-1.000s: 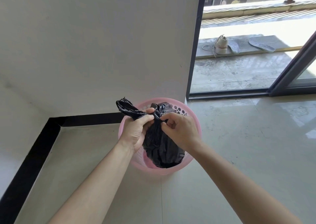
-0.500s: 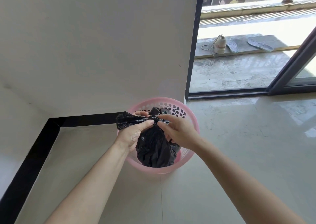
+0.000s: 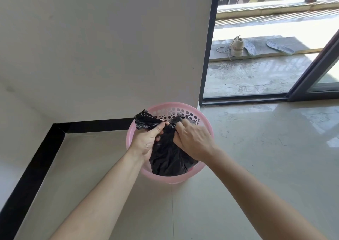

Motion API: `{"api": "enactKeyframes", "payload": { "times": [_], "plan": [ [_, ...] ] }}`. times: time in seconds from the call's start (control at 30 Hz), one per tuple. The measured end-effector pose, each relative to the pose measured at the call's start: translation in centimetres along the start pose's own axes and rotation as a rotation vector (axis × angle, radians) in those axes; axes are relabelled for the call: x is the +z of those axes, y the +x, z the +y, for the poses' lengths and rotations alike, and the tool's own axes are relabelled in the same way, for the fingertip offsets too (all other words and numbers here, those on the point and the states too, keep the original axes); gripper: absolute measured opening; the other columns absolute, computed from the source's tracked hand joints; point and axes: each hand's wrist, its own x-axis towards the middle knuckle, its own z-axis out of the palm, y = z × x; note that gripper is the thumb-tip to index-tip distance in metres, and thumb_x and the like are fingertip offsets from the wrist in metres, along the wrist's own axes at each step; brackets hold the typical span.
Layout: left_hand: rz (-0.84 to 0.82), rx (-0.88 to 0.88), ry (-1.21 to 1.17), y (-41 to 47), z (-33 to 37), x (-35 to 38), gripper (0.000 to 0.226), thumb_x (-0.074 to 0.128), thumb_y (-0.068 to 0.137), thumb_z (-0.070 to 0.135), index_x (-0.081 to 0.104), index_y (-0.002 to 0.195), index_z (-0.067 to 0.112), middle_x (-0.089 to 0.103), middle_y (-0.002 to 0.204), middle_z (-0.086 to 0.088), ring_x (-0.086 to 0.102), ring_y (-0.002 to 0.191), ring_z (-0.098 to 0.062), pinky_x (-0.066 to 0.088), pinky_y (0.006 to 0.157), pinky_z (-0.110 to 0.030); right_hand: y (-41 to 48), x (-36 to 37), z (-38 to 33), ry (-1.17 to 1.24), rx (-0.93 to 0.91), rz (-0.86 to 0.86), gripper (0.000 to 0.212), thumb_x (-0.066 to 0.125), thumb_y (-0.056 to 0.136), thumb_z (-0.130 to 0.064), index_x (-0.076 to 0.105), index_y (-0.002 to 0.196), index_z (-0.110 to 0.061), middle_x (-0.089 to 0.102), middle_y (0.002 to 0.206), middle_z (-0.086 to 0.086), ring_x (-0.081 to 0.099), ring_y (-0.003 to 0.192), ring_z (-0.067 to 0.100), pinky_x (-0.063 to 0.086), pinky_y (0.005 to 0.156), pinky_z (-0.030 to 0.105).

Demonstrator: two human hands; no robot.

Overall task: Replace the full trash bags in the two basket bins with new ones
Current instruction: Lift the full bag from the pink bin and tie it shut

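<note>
Two hands are working on the black trash bag (image 3: 167, 155), which is sitting inside the pink basket (image 3: 205, 124) on the floor by the wall. The left hand (image 3: 146, 140) is pinching one gathered end of the bag, and the right hand (image 3: 192, 139) is gripping the other. It seems a knot is being tied; pulling both ends evenly should be closing it tightly without tearing.

A pale wall (image 3: 102, 47) with black skirting (image 3: 95, 125) meets glossy floor tiles (image 3: 266, 157); sunlight floods the balcony (image 3: 247, 76).
</note>
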Motion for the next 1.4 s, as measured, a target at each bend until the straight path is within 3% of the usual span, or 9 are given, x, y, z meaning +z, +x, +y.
{"api": "enactKeyframes", "payload": {
  "times": [0.3, 0.43, 0.5, 0.6, 0.7, 0.87, 1.03, 1.17, 1.4],
  "plan": [
    [0.202, -0.083, 0.023, 1.5, 0.3, -1.8, 0.021, 0.076, 0.081, 0.004, 0.060, 0.071, 0.014, 0.054, 0.048, 0.008, 0.044, 0.049, -0.009, 0.040, 0.045, -0.016, -1.1, -0.4, 2.8, -0.093, 0.112, -0.081, 0.023, 0.039, 0.096, -0.029, 0.040, 0.075, -0.018, 0.038, 0.063, -0.008, 0.035, 0.044, 0.015, 0.024, 0.040, 0.025],
    [0.278, -0.018, 0.038, 1.0, 1.5, -2.2, 0.029, 0.079, 0.080, 0.009, 0.056, 0.097, 0.014, 0.062, 0.085, 0.001, 0.060, 0.057, -0.007, 0.051, 0.057, -0.021, -1.4, -0.3, 2.9, 0.081, 0.131, -0.064, 0.025, 0.044, 0.101, -0.027, 0.034, 0.079, -0.019, 0.038, 0.070, -0.007, 0.030, 0.048, 0.009, 0.018, 0.043, 0.019],
    [0.384, 0.031, 0.224, 1.1, 2.3, -2.9, 0.067, 0.084, 0.075, 0.023, 0.045, 0.128, 0.012, 0.062, 0.110, 0.000, 0.066, 0.090, -0.014, 0.055, 0.085, -0.032, -1.5, -0.1, 3.1, 0.159, 0.147, -0.084, 0.025, 0.044, 0.102, -0.027, 0.037, 0.080, -0.017, 0.039, 0.074, -0.005, 0.032, 0.052, 0.009, 0.018, 0.047, 0.018],
    [0.527, 0.317, 0.655, 0.7, 2.9, -3.0, 0.100, 0.081, 0.074, 0.043, 0.022, 0.150, 0.013, 0.043, 0.145, -0.007, 0.042, 0.132, -0.024, 0.034, 0.113, -0.041, -1.5, 0.4, 2.7, 0.237, 0.172, -0.073, 0.025, 0.046, 0.101, -0.025, 0.037, 0.078, -0.016, 0.040, 0.076, -0.004, 0.039, 0.058, 0.016, 0.026, 0.055, 0.024],
    [0.363, 0.705, 1.017, 0.3, 3.3, -1.7, 0.083, 0.070, 0.081, 0.045, 0.031, 0.148, 0.012, 0.036, 0.152, -0.009, 0.027, 0.141, -0.025, 0.023, 0.117, -0.041, -1.4, 1.0, 2.1, 0.282, 0.192, -0.112, 0.027, 0.043, 0.102, -0.026, 0.037, 0.079, -0.014, 0.040, 0.072, -0.005, 0.042, 0.057, 0.019, 0.030, 0.057, 0.029],
    [-0.155, 0.337, 1.299, 0.4, -0.7, -1.1, 0.080, 0.061, 0.086, 0.054, 0.025, 0.152, 0.029, 0.019, 0.161, 0.002, 0.006, 0.149, -0.016, 0.011, 0.121, -0.042, -0.7, 0.9, 1.8, 0.412, 0.216, -0.089, 0.024, 0.040, 0.100, -0.022, 0.036, 0.080, -0.011, 0.045, 0.068, 0.000, 0.041, 0.057, 0.018, 0.032, 0.057, 0.032],
    [-0.156, 0.240, 1.103, 0.9, -1.0, -1.7, 0.036, 0.057, 0.093, 0.039, 0.051, 0.126, 0.026, 0.058, 0.129, 0.007, 0.050, 0.123, -0.017, 0.040, 0.105, -0.040, -0.3, 0.1, 1.5, 0.513, 0.233, -0.148, 0.025, 0.040, 0.100, -0.025, 0.032, 0.079, -0.013, 0.042, 0.068, -0.002, 0.040, 0.063, 0.018, 0.031, 0.061, 0.031],
    [-0.084, 0.228, 1.069, -0.2, 3.5, -1.3, 0.025, 0.057, 0.094, 0.028, 0.053, 0.118, 0.021, 0.061, 0.122, 0.006, 0.054, 0.116, -0.016, 0.042, 0.098, -0.036, 1.2, -3.2, 0.4, 0.552, 0.254, -0.211, 0.027, 0.051, 0.095, -0.042, 0.032, 0.091, -0.023, 0.044, 0.069, -0.010, 0.044, 0.064, 0.016, 0.042, 0.063, 0.036],
    [-0.061, 0.254, 1.066, -4.7, 18.2, 2.0, 0.016, 0.055, 0.095, 0.031, 0.051, 0.110, 0.025, 0.060, 0.112, 0.008, 0.055, 0.106, -0.016, 0.045, 0.089, -0.037, 8.6, -17.2, -2.3, 0.303, 0.225, -0.245, 0.100, 0.062, 0.077, -0.069, 0.017, 0.153, -0.022, 0.062, 0.122, -0.005, 0.059, 0.109, 0.019, 0.046, 0.090, 0.033]
  ]
}}
